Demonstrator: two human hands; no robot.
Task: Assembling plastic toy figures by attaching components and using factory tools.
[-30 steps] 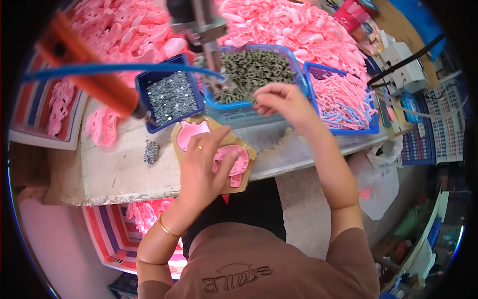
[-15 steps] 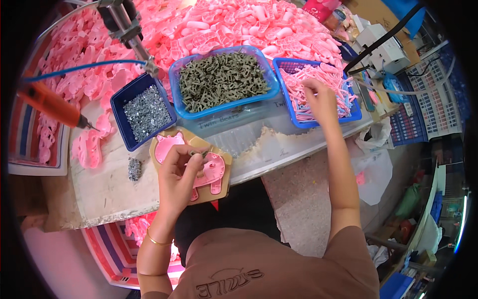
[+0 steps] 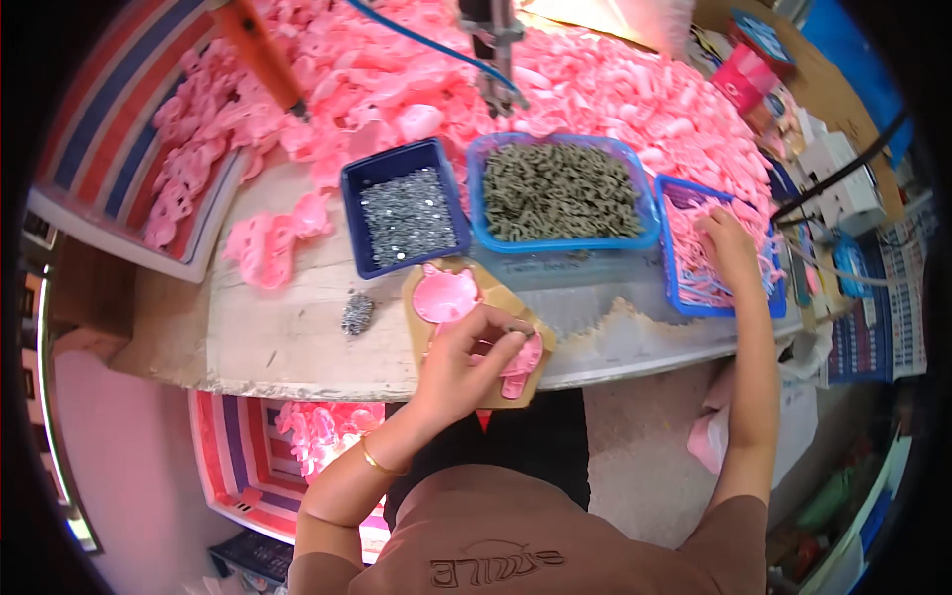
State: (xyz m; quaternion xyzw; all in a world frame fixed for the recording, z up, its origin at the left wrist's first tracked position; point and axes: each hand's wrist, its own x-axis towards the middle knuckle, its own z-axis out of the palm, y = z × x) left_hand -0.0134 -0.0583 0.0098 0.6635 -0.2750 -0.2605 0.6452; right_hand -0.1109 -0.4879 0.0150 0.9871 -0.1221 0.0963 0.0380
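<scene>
Your right hand (image 3: 729, 243) has moved from the grey-parts tray (image 3: 555, 188) to the 3 o'clock strip tray (image 3: 719, 258), grip unclear. Left hand (image 3: 466, 362) pinches the pink part (image 3: 516, 362) on the jig (image 3: 496, 317) at centre.

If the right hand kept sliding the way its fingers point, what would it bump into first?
The right hand already lies on the thin pink strips in the blue tray. Going on, it would probably meet more strips, then the tray's far wall.

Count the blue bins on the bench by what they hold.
Bin of small silver bits: 1
Bin of grey metal pieces: 1
Bin of thin pink strips, with the right hand in it: 1
Total: 3
</scene>
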